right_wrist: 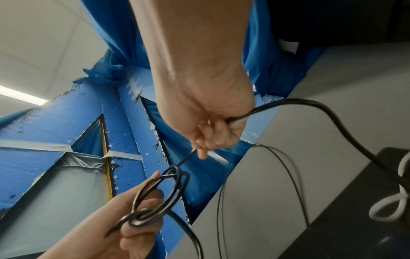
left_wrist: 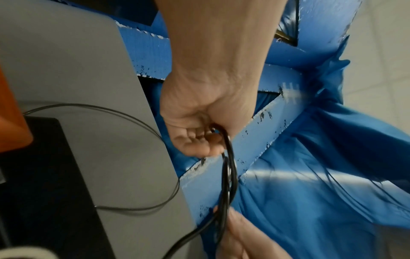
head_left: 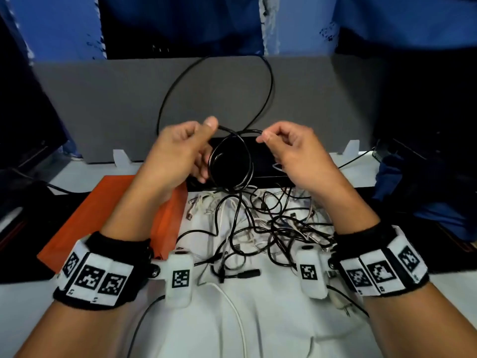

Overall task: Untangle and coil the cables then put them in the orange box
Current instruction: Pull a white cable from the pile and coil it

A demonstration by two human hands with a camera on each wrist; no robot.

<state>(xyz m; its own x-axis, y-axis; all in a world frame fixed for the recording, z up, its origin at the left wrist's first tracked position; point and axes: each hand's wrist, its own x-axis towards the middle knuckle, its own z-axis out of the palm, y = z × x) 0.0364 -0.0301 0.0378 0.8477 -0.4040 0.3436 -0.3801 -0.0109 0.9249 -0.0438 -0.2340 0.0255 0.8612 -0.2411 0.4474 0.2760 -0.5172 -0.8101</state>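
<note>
Both hands are raised above the table. My left hand (head_left: 206, 148) grips a small coil of black cable (head_left: 230, 164), with the thumb on top of it. My right hand (head_left: 263, 138) pinches the strand that leads off the coil. Beyond it, the free length rises in a big loop (head_left: 269, 81) in front of the grey board. In the left wrist view the left hand (left_wrist: 213, 140) holds the bunched strands (left_wrist: 228, 175). The right wrist view has the right hand (right_wrist: 210, 138) closed round the cable and the coil (right_wrist: 159, 196) below. The orange box (head_left: 111, 213) lies under my left forearm.
A tangle of black and white cables (head_left: 271, 226) is spread over the white table (head_left: 258, 332) below my hands. A black flat object (head_left: 268, 161) lies behind it, against an upright grey board (head_left: 103, 104). Blue cloth (head_left: 413, 182) lies at the right.
</note>
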